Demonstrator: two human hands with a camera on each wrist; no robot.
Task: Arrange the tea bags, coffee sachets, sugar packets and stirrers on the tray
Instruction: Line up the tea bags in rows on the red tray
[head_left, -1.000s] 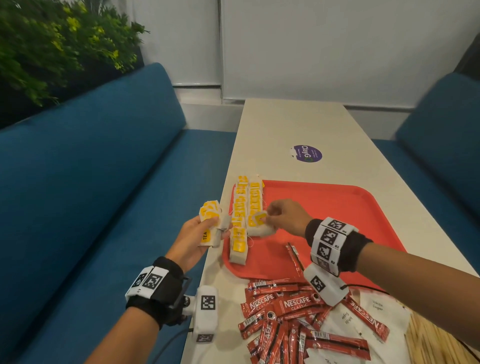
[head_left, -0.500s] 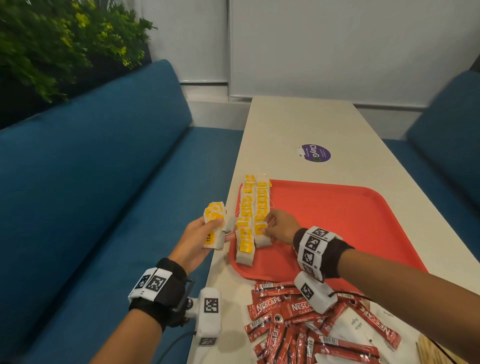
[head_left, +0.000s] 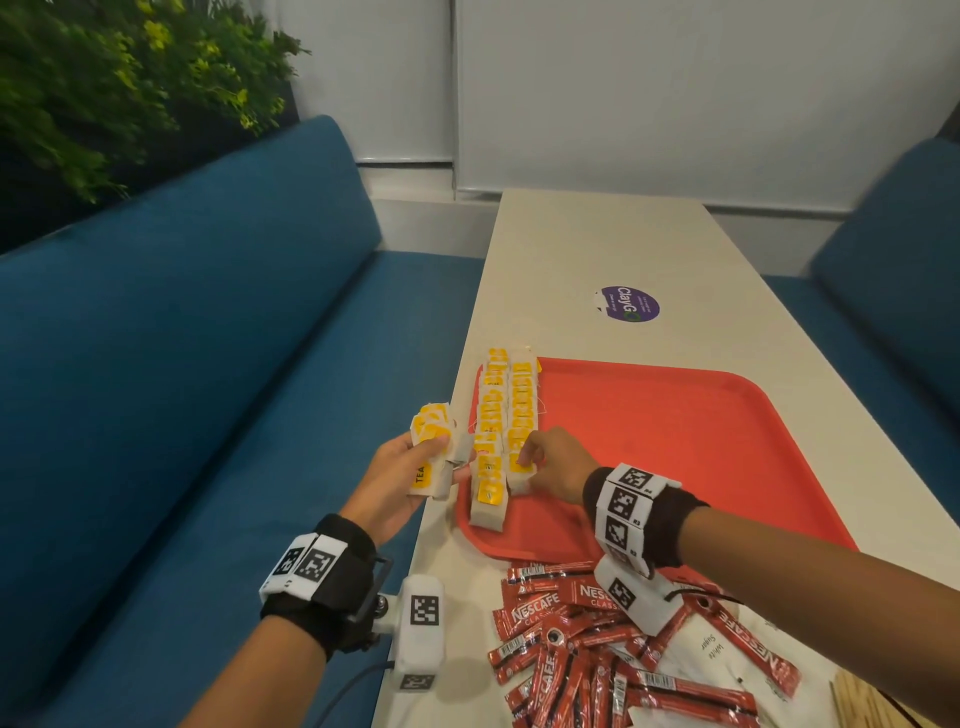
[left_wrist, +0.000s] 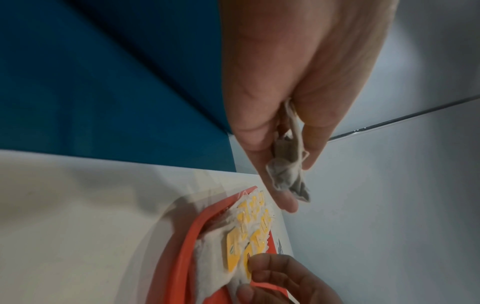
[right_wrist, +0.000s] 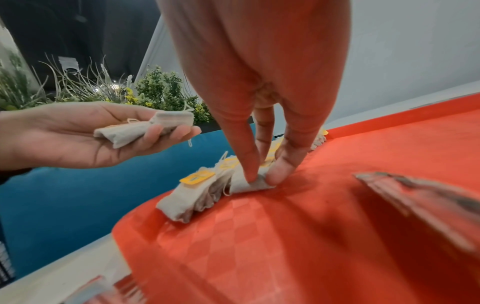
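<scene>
A red tray (head_left: 675, 441) lies on the pale table. Two rows of yellow-tagged tea bags (head_left: 498, 410) run along its left side. My right hand (head_left: 524, 460) pinches a tea bag (right_wrist: 249, 186) at the near end of the right row, thumb and fingertips pressing it onto the tray (right_wrist: 285, 236). My left hand (head_left: 441, 457) hovers just left of the tray and grips a bunch of tea bags (head_left: 428, 441); this bunch (left_wrist: 288, 172) shows between the thumb and fingers in the left wrist view. Red coffee sachets (head_left: 571, 623), white sugar packets (head_left: 711, 649) and wooden stirrers (head_left: 862, 701) lie near me.
Blue benches (head_left: 182, 389) flank the table on both sides, and the table's left edge runs close beside the tray. A purple sticker (head_left: 628, 304) sits on the table beyond the tray. Green plants (head_left: 104, 78) stand behind the left bench.
My right hand has brought its tea bag down onto the near end of the right row on the tray. The left hand has stayed beside the tray with its bunch.
</scene>
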